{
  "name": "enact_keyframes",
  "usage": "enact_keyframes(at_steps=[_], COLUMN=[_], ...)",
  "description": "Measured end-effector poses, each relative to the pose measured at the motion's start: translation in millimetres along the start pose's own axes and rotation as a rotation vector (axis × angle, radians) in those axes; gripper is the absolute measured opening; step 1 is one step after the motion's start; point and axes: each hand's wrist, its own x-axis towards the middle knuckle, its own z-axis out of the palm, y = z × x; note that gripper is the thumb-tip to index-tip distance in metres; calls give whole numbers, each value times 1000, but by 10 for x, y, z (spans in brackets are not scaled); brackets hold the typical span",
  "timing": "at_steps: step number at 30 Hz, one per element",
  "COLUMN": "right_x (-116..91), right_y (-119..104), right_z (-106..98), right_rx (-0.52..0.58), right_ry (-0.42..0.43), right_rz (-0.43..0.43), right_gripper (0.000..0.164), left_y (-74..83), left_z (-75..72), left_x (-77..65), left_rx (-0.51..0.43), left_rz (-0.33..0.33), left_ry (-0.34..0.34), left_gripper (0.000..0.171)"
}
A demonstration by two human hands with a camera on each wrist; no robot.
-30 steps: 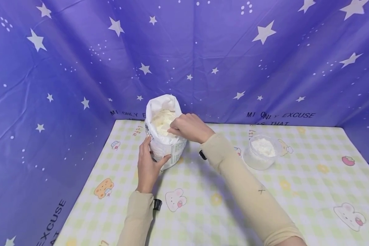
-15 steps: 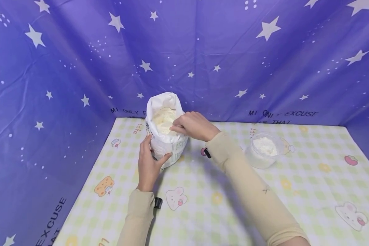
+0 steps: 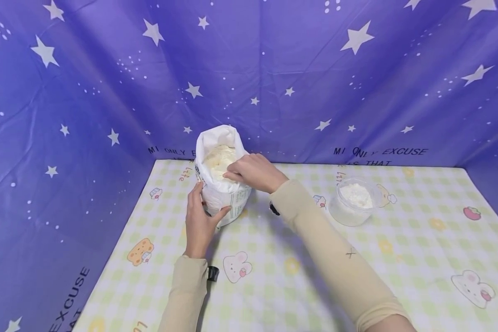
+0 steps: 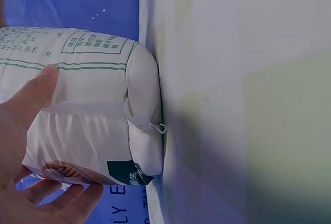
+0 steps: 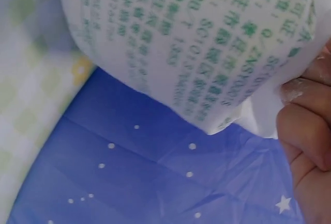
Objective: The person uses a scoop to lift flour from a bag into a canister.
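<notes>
A white flour bag (image 3: 223, 196) with green print stands upright with its mouth folded open and pale flour (image 3: 221, 159) inside. My left hand (image 3: 201, 226) holds it low on the near left side; in the left wrist view the thumb lies on one face and the fingers curve under the other. At the right part of the rim is my right hand (image 3: 257, 171), its fingers curled tight and thumb tip down toward the flour. Whatever it grips is hidden in the head view. White residue coats a finger (image 5: 294, 90) in the right wrist view.
To the right stands a clear round tub (image 3: 352, 207) with white flour heaped inside. A checked cloth (image 3: 274, 286) with cartoon prints covers the table. A purple star-patterned curtain (image 3: 265, 78) hangs close behind the bag and along the sides.
My right hand shifts slightly right, then back left over the bag's mouth, fingers still curled. The left hand, the bag and the tub stay in place; the head view shifts a little.
</notes>
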Motion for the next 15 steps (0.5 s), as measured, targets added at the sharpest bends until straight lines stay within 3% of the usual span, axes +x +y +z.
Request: enact_keyframes(at_steps=[7, 15], right_x=[-89, -59], right_y=[93, 92], right_z=[12, 79], right_rx=[114, 131], right_ry=[78, 82], right_rz=[-20, -30], right_gripper=[47, 46], left_y=[-10, -2], left_z=[-1, 6], left_x=[4, 6], left_rx=[3, -6], left_rz=[15, 17], left_ry=[4, 6], left_gripper=[98, 97])
